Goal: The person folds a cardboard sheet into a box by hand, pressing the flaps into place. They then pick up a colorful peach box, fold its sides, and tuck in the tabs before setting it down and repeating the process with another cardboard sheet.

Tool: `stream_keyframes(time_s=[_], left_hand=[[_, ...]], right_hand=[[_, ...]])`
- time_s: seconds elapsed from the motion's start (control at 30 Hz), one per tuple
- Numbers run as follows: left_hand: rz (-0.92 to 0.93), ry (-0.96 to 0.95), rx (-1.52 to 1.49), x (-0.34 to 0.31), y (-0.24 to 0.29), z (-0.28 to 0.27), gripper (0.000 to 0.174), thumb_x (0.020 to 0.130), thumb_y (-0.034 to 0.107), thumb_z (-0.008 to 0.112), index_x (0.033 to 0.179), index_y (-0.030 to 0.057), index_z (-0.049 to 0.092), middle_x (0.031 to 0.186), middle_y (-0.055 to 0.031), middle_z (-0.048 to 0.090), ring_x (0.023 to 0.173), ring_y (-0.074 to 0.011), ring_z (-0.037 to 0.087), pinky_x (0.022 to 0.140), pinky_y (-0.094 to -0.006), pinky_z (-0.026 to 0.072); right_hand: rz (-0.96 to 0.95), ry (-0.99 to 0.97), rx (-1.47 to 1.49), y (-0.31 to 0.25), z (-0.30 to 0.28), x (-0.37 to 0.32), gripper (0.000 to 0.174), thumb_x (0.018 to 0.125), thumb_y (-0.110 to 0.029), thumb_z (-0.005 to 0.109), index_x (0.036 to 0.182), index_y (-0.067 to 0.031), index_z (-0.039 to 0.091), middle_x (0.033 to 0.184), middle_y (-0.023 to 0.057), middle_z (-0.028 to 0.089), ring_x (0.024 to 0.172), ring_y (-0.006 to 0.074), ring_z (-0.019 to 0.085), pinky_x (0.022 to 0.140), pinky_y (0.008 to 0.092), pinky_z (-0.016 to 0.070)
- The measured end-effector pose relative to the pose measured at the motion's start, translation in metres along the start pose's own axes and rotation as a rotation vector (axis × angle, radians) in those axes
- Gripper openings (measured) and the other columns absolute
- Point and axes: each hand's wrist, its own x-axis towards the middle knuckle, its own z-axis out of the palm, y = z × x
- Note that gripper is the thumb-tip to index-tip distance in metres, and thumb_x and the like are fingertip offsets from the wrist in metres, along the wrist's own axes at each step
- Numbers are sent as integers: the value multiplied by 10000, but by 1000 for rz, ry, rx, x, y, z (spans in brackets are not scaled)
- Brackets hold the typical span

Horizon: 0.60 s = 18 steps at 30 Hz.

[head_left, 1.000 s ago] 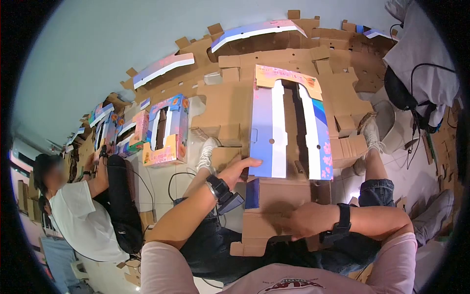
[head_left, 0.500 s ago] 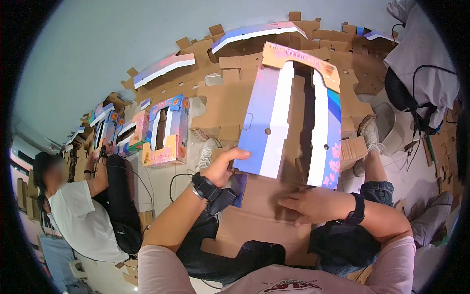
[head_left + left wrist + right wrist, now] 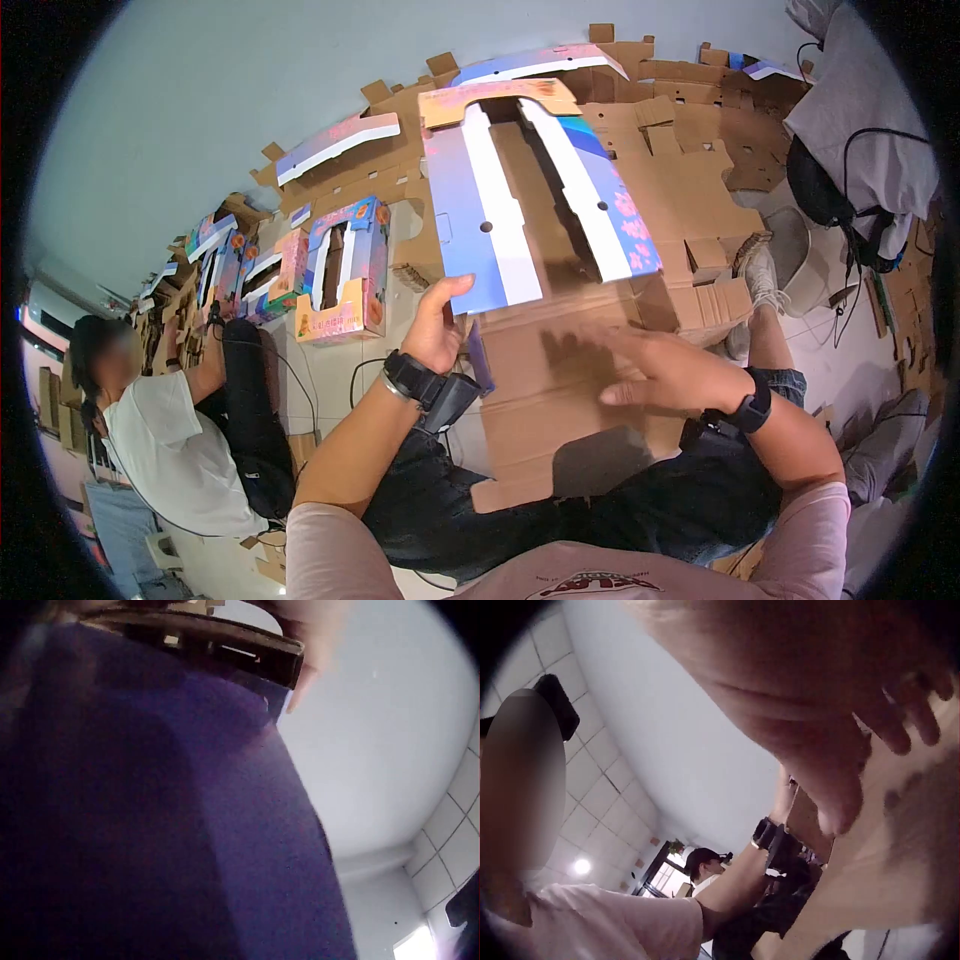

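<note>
A printed cardboard box (image 3: pixel 470 200) in blue, white and pink, with a long slot in its top, is tilted up in front of me. My left hand (image 3: pixel 437 325) grips its near left corner, thumb on the top face; the fingers are hidden beneath. In the left wrist view the box's purple side flap (image 3: pixel 255 817) fills much of the picture. A plain brown end flap (image 3: pixel 540 440) hangs from the box toward my lap. Over that flap is my right hand (image 3: pixel 670 365), fingers extended and holding nothing; in the right wrist view its fingertips are close over the cardboard.
Folded printed boxes (image 3: pixel 340 270) stand on the floor to the left. Flat brown cardboard sheets (image 3: pixel 690 180) lie ahead, along the wall. A person in a white shirt (image 3: pixel 165 430) sits at the left. A grey cloth with a black cable (image 3: pixel 860 130) hangs at the right.
The box has been lifted and swung, first right, then left, with my left hand keeping its corner. My right hand has moved up and rightward, its fingers straightening over the brown flap.
</note>
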Motion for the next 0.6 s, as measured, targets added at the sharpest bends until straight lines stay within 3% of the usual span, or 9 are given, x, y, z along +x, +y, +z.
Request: stream_keyframes(time_s=[0.2,0.23,0.3,0.33,0.37,0.4,0.47,0.5,0.6], left_hand=[[44,1,2,0,9,-3,417,769,203,707,1121,11,595,1094,-73,620,1018,-180,571,907,-305,431],[95,-37,85,-1,13,-5,450,744,176,722,1134,3,578,1104,-85,612,1024,-181,567,898,-304,437],[145,-75,169,2,20,-12,488,718,149,737,1147,-4,562,1114,-98,604,1030,-183,563,890,-302,444],[308,-69,335,7,22,-18,560,690,142,756,1178,-14,532,1138,-108,587,1035,-183,562,890,-301,448],[469,-60,502,9,22,-22,633,661,135,775,1209,-24,501,1161,-118,571,1041,-184,560,891,-299,452],[465,-58,502,6,23,-19,633,661,135,775,1209,-24,501,1161,-118,571,1041,-184,560,891,-299,452],[623,-44,661,-7,31,-6,806,593,195,822,1277,-14,449,1187,-123,544,1049,-210,554,917,-329,442],[622,-41,658,-13,34,-1,806,593,195,822,1277,-14,449,1187,-123,544,1049,-210,554,917,-329,442],[751,-56,1104,-30,42,19,951,501,149,845,1334,-27,419,1192,-152,539,1128,-277,525,997,-358,409]], right_hand=[[136,95,208,3,-17,7,756,833,-300,719,1454,-69,356,1344,183,519,1224,306,514,1008,389,410],[135,97,207,4,-19,8,756,833,-300,719,1454,-69,356,1344,183,519,1224,306,514,1008,389,410],[120,353,346,7,-21,9,825,758,-201,762,1443,-34,334,1413,204,447,1265,366,471,1044,420,394],[120,353,347,10,-23,9,825,758,-201,762,1443,-34,334,1413,204,447,1265,366,471,1044,420,394],[87,605,190,14,-25,10,889,710,-130,773,1459,-38,305,1453,188,395,1315,350,411,1082,417,352],[52,852,27,19,-30,11,960,661,-58,784,1475,-41,275,1492,173,342,1366,334,351,1120,415,310],[-3,1089,-319,24,-53,9,1060,613,37,755,1512,-93,210,1541,110,261,1366,270,345,1110,399,308],[24,1180,-409,30,-65,6,1056,609,43,746,1509,-85,209,1546,110,254,1379,280,328,1127,405,285],[31,1338,-606,31,-89,-3,992,621,51,712,1492,-84,259,1528,123,290,1392,302,313,1144,420,262]])
